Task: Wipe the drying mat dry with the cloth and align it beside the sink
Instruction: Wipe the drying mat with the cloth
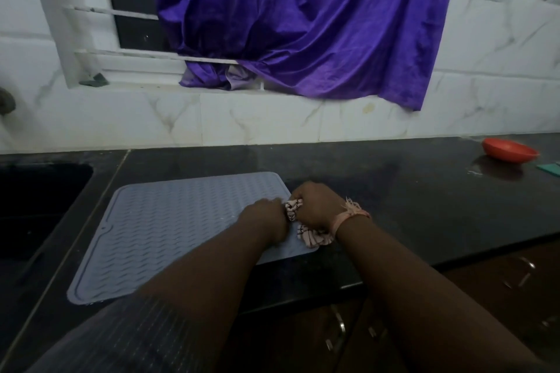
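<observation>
A grey ribbed drying mat (169, 227) lies flat on the black counter, a little right of the dark sink (36, 200). At the mat's right edge both of my hands meet on a small pink and black patterned cloth (313, 238). My right hand (315, 206) grips the bunched cloth, and a loose end of it hangs below the wrist onto the mat's corner. My left hand (263, 215) is closed against the cloth from the left and appears to hold it too; its fingertips are hidden.
A red bowl (510, 150) and a green item (550, 168) sit at the counter's far right. A purple cloth (303, 24) hangs over the window above the tiled wall. Cabinet handles (339, 327) show below the counter edge.
</observation>
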### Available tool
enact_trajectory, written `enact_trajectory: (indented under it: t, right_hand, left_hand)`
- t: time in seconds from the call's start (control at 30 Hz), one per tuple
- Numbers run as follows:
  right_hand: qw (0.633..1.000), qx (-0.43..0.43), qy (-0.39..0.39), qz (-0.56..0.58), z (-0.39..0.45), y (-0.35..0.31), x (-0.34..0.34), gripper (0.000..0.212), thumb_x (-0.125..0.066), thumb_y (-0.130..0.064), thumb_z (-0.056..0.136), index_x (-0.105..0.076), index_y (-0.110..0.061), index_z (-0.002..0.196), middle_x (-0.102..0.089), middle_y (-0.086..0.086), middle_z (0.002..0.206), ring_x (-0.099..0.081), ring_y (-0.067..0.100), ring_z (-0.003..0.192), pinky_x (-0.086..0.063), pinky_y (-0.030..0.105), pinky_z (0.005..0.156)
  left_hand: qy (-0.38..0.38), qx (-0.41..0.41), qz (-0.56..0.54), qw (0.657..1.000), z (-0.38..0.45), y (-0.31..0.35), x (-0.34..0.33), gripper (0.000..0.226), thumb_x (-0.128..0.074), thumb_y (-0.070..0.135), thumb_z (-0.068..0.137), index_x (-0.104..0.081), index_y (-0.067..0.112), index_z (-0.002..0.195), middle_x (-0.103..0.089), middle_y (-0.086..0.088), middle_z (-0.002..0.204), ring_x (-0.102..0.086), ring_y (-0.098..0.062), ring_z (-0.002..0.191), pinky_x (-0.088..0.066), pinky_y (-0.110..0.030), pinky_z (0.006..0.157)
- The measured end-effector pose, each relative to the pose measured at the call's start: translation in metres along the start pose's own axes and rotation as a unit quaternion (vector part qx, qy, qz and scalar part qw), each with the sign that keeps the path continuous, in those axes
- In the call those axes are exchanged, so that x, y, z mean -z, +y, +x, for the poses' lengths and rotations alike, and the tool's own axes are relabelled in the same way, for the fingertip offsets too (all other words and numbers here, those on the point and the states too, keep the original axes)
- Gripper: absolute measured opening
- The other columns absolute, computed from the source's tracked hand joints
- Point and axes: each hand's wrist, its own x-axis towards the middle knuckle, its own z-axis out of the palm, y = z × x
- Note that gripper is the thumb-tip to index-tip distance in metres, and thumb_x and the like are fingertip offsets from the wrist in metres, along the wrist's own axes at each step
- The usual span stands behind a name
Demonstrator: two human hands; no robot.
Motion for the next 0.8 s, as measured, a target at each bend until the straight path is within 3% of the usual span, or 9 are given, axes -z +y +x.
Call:
enact_trajectory:
  t: [0.1,0.2,0.33,0.43,0.67,0.73,0.8]
  right_hand:
    - [0.999,-0.011,-0.034,-0.035,-0.004,-0.005,0.007,0.017,-0.07,-0.026,0.082,-0.077,-0.011,0.079,-0.073,0.007,0.074,-0.069,0.024,0.069,-0.061,0.039,0.069]
    - [0.995,-0.035,-0.066,-0.06,-0.013,-0.008,0.014,0.015,-0.065,-0.022,0.083,-0.074,-0.009,0.086,-0.072,0.011,0.082,-0.069,0.028,0.075,-0.061,0.039,0.071]
    - [0.988,-0.057,-0.121,-0.083,-0.028,-0.012,0.03,0.016,-0.066,-0.02,0.083,-0.075,-0.01,0.091,-0.073,0.01,0.087,-0.069,0.027,0.081,-0.059,0.035,0.074]
    - [0.984,-0.069,-0.148,-0.077,-0.04,-0.013,0.037,0.016,-0.065,-0.02,0.083,-0.076,-0.011,0.09,-0.074,0.007,0.086,-0.07,0.025,0.082,-0.059,0.035,0.075]
    - [0.989,-0.076,-0.125,0.018,-0.063,-0.016,0.042,0.02,-0.064,-0.016,0.082,-0.078,-0.011,0.096,-0.076,0.009,0.093,-0.07,0.027,0.087,-0.055,0.034,0.069]
    - [0.99,-0.081,-0.098,0.055,-0.069,-0.018,0.038,0.019,-0.067,-0.015,0.082,-0.079,-0.016,0.096,-0.076,0.005,0.093,-0.069,0.021,0.085,-0.053,0.029,0.066]
    - [0.992,-0.088,-0.066,0.064,-0.073,-0.019,0.031,0.019,-0.069,-0.017,0.082,-0.076,-0.015,0.099,-0.074,0.006,0.097,-0.068,0.022,0.089,-0.056,0.033,0.074]
  left_hand:
    - [-0.022,0.001,0.038,0.999,0.003,0.003,0.001,0.061,-0.057,0.026,0.096,-0.036,0.019,0.153,-0.047,-0.012,0.149,-0.049,-0.033,0.134,-0.042,-0.05,0.11]
    - [-0.024,-0.008,0.062,0.998,0.009,0.002,-0.004,0.064,-0.06,0.029,0.092,-0.037,0.025,0.151,-0.042,-0.008,0.154,-0.047,-0.033,0.135,-0.041,-0.052,0.11]
    - [-0.066,0.001,0.085,0.994,0.026,-0.003,-0.01,0.076,-0.057,0.032,0.091,-0.024,0.027,0.158,-0.026,-0.008,0.164,-0.038,-0.035,0.143,-0.036,-0.054,0.114]
    - [-0.04,-0.005,0.072,0.997,0.022,-0.004,-0.012,0.066,-0.047,0.034,0.096,-0.024,0.027,0.158,-0.024,-0.007,0.165,-0.035,-0.035,0.144,-0.035,-0.054,0.115]
    - [-0.005,-0.039,0.046,0.998,0.003,-0.005,-0.014,0.06,-0.044,0.032,0.101,-0.025,0.026,0.158,-0.02,-0.004,0.167,-0.027,-0.031,0.149,-0.031,-0.053,0.118]
    - [0.009,-0.053,-0.023,0.998,-0.006,-0.007,-0.006,0.053,-0.045,0.026,0.103,-0.035,0.022,0.155,-0.031,-0.007,0.163,-0.034,-0.029,0.146,-0.031,-0.047,0.119]
    - [0.07,-0.045,-0.13,0.988,-0.022,-0.014,0.007,0.045,-0.046,0.021,0.103,-0.048,0.02,0.149,-0.043,-0.006,0.157,-0.041,-0.024,0.142,-0.031,-0.041,0.119]
